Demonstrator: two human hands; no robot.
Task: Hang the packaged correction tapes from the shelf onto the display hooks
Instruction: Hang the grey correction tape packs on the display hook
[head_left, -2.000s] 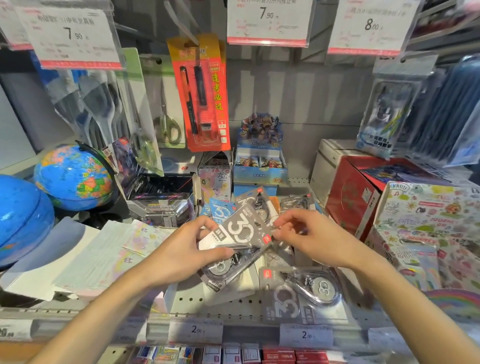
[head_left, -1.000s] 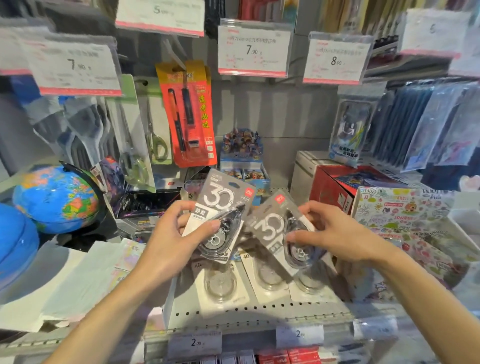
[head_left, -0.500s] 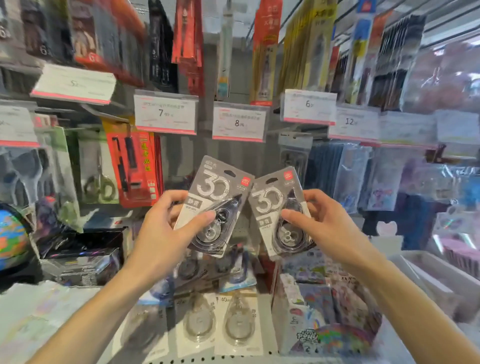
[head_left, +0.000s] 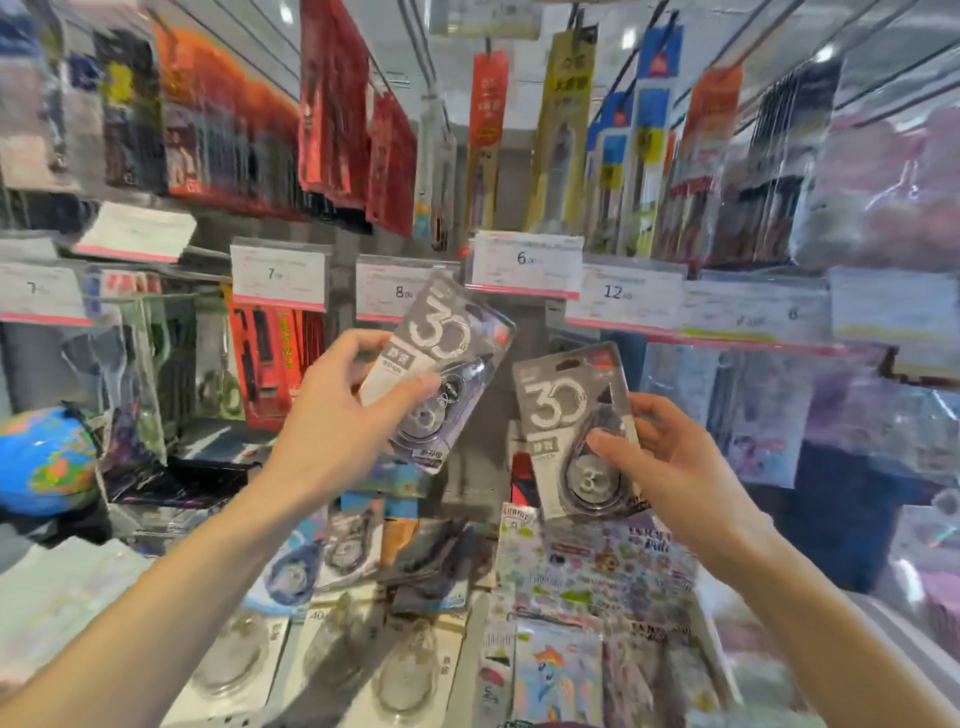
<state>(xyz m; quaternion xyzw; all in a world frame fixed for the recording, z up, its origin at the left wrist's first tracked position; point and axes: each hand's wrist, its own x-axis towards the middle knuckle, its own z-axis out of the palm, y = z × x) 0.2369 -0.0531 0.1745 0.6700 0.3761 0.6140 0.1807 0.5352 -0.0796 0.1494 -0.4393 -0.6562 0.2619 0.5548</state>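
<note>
Two packaged correction tapes, light stiff card with slippery blister: one (head_left: 441, 364) pinched by left hand (head_left: 337, 415) fingers, one (head_left: 576, 431) by right hand (head_left: 670, 457). Best held low on the card, hang slot clear above fingers.

Packs lifted from the shelf toward the price tags

Both hands have risen and drawn apart: the left hand (head_left: 337, 421) tilts its pack (head_left: 441, 364) up beside the "8" tag (head_left: 400, 291), while the right hand's (head_left: 670, 467) pack (head_left: 566, 415) sits lower.
</note>
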